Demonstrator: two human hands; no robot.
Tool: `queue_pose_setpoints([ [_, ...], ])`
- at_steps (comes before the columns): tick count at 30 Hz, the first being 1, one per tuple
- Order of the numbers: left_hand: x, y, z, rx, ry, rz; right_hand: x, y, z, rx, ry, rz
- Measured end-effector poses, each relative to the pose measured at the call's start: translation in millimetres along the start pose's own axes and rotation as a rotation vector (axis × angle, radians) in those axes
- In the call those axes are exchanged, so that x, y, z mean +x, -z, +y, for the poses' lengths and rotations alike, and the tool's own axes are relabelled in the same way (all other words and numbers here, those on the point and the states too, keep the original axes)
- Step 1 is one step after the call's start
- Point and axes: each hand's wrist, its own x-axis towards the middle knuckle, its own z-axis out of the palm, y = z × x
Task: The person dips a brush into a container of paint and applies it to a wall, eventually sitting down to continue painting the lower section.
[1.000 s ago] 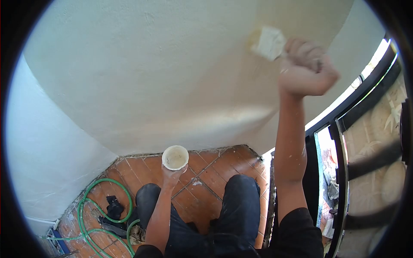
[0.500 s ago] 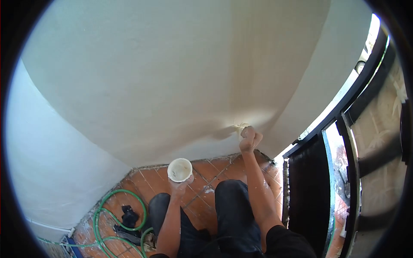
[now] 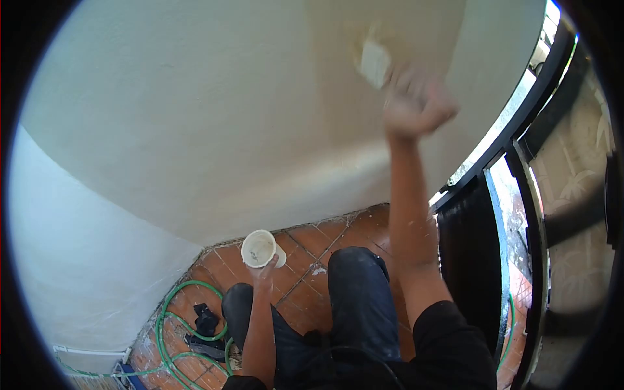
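My right hand (image 3: pixel 416 104), smeared by motion, is raised in front of the wall (image 3: pixel 247 117) with its fingers wrapped round a brush. The pale block of the brush (image 3: pixel 375 63) points up and left, its bristles blurred at the wall surface. Low at the left, my left hand (image 3: pixel 264 270) grips a white tub (image 3: pixel 259 249) from below. The tub's open mouth faces up and shows a pale inside. A damp-looking darker band runs down the wall behind the brush.
A green hose (image 3: pixel 162 331) lies coiled on the tiled floor (image 3: pixel 302 260) at the left, beside a black object (image 3: pixel 206 320). Another wall (image 3: pixel 97 247) stands on the left. A dark metal gate (image 3: pixel 471 253) is close on the right.
My right hand has swung up the wall with the brush, from low near the floor. My left hand and the tub have shifted slightly left and up in the view, which has also moved.
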Motion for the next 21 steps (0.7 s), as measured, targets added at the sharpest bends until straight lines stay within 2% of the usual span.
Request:
queue_pose_setpoints([
  [1, -6, 3, 5, 0.009, 0.000, -0.009, -15, 32, -17, 0.220, -0.129, -0.291],
  [3, -7, 0, 10, 0.064, -0.027, -0.088, -65, 82, -23, 0.203, -0.305, -0.281],
  [4, -10, 3, 10, 0.075, -0.024, -0.082, -81, 101, -30, 0.220, -0.420, -0.355],
  [6, -7, 1, 10, 0.157, -0.042, -0.130, -121, 140, -29, 0.090, -0.619, -0.363],
  [7, -8, 0, 10, 0.157, -0.048, -0.126, -130, 149, -29, 0.096, -0.618, -0.363],
  [9, -5, -7, 9, 0.109, -0.080, -0.162, -137, 160, -27, -0.175, -0.753, -0.397],
  [11, 1, -14, 10, 0.116, -0.061, -0.150, -120, 154, 6, -0.406, -0.097, -0.593],
  [12, -2, -13, 10, 0.123, -0.026, -0.138, -88, 125, 11, -0.531, 0.142, -0.595],
  [16, 3, -24, 8, -0.007, -0.023, -0.191, 62, -52, 3, -0.329, 0.587, -0.233],
  [18, 7, -25, 3, 0.017, -0.021, -0.238, 119, -120, -29, 0.403, 0.028, -0.289],
  [21, 9, -24, -1, 0.008, -0.027, -0.234, 135, -132, -29, 0.478, 0.081, -0.282],
])
